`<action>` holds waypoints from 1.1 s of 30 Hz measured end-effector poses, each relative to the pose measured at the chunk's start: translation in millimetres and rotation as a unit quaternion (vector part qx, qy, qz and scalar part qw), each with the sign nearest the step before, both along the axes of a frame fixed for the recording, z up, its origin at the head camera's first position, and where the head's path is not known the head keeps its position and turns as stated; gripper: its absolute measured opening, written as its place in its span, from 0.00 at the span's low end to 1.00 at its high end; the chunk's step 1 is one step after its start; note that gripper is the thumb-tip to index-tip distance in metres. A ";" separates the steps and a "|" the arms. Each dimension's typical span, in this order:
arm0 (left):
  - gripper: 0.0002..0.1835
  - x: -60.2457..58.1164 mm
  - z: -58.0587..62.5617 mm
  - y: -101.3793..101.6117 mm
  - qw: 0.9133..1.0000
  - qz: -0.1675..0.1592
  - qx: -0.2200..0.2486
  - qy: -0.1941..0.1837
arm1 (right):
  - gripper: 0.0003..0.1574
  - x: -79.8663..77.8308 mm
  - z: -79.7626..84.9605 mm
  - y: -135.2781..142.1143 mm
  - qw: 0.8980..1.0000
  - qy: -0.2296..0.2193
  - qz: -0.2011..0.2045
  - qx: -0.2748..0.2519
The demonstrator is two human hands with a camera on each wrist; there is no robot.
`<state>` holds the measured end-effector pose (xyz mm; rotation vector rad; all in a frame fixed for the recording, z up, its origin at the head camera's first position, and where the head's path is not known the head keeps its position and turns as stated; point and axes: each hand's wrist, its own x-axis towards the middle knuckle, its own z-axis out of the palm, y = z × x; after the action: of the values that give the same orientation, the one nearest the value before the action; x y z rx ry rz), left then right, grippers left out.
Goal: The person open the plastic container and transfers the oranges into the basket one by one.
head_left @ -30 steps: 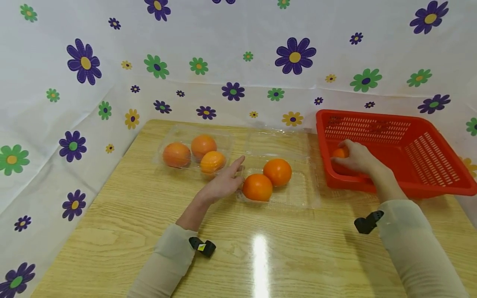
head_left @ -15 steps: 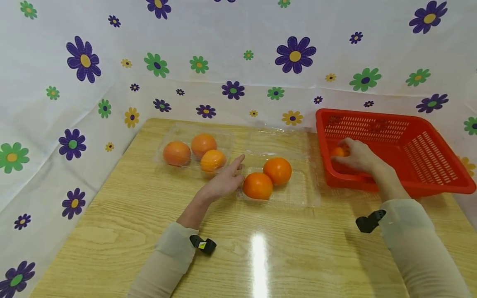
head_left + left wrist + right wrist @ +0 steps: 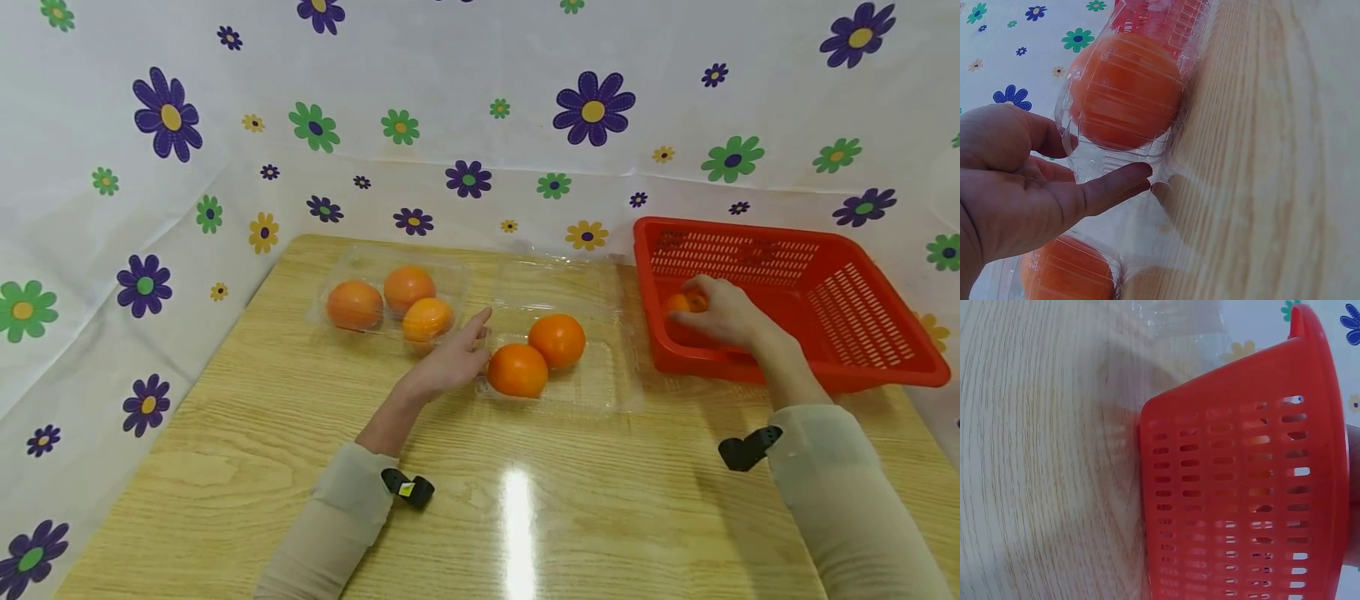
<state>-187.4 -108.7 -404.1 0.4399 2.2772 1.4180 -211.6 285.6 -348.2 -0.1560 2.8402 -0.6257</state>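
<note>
My left hand [image 3: 448, 364] lies between two clear plastic clamshell boxes, index finger extended. Its fingers touch the left edge of the open box [image 3: 607, 379], which holds two oranges; one orange [image 3: 1125, 90] shows close up in the left wrist view. Inside the red plastic basket [image 3: 750, 371], my right hand [image 3: 723, 312] curls its thumb and fingers round an orange [image 3: 677, 304], partly hidden by the hand. In the right wrist view the slotted basket wall [image 3: 1235, 481] hides most of that hand.
A second clamshell [image 3: 457, 271], its lid over three oranges [image 3: 355, 305], stands at the left. The open box's raised lid [image 3: 558, 283] lies toward the back. Flowered cloth [image 3: 517, 150] hangs behind the wooden table [image 3: 585, 500].
The orange at my right hand has turned or shifted slightly, showing more beside the fingers. My left hand and the boxes stay in place; the head view tilts slightly.
</note>
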 end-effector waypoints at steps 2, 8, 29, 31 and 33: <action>0.37 0.3 0.6 -0.3 1.000 -0.002 0.000 0.002 | 0.42 2.0 2.7 -1.0 1.000 0.004 -0.003 -0.001; 0.38 -1.0 1.8 -1.3 1.000 -0.004 -0.002 0.005 | 0.42 11.0 9.4 -8.8 0.999 0.035 -0.032 -0.027; 0.37 -0.2 -0.8 0.4 1.000 -0.009 0.006 -0.005 | 0.33 53.0 -4.2 -59.7 0.951 0.210 -0.090 -0.207; 0.37 -0.6 -1.1 0.8 1.000 -0.009 0.007 -0.005 | 0.31 57.4 -6.7 -65.8 0.943 0.235 -0.083 -0.223; 0.37 -1.0 -0.9 1.4 1.000 -0.008 0.007 -0.004 | 0.29 61.4 -10.3 -71.0 0.933 0.259 -0.076 -0.237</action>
<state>-188.4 -107.3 -405.0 0.4551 2.2530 1.4261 -150.2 214.7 -358.4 -0.2067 3.1439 -1.5018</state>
